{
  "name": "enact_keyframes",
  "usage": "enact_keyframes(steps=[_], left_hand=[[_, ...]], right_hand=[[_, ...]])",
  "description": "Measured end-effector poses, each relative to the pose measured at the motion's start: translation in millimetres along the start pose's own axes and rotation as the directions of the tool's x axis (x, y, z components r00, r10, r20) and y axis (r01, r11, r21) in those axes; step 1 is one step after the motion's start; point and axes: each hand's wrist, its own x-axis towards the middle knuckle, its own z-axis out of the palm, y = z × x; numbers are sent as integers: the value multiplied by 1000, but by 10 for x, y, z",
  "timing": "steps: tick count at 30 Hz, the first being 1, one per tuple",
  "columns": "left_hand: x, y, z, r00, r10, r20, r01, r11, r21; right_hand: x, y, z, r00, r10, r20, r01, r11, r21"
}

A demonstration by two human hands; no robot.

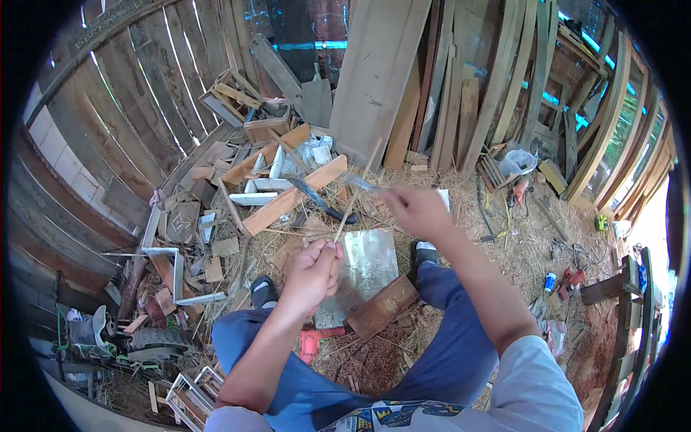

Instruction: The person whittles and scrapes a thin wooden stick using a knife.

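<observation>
My left hand [317, 270] is closed round the lower end of a thin, pale wooden stick [350, 209], which slants up and away to the right. My right hand [416, 210] grips a knife, its handle hidden in the fist. The shiny knife blade [361, 183] points left and meets or crosses the stick; whether it touches cannot be made out. Beyond my hands, a curved machete [311, 194] with a black handle rests by a plank. Between my feet lie a worn, pale flat sheet [371, 258] and a brown wood block [381, 308].
A red power tool [309, 345] lies between my legs. Light planks [299, 196] and scrap wood [216, 248] crowd the left. Tall boards [374, 72] lean on the far wall. Another corded tool [520, 190] and a plastic bag [517, 163] sit at the right on straw-strewn ground.
</observation>
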Motion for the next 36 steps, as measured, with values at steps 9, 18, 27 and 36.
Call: enact_keyframes(steps=[9, 18, 27, 36], left_hand=[[-5, -56, 7, 977, 206, -49, -195, 966, 172], [-196, 139, 110, 991, -88, 97, 97, 991, -87], [-25, 78, -27, 996, -31, 83, 38, 996, -81], [89, -3, -50, 985, -111, 136, 134, 975, -178]], right_hand=[[-168, -420, 195, 949, -279, 147, 290, 955, -58], [331, 1030, -412, 875, 442, -198, -457, 889, -34], [-16, -200, 17, 997, -62, 43, 63, 998, -5], [-124, -300, 160, 944, -301, 137, 304, 953, 3]])
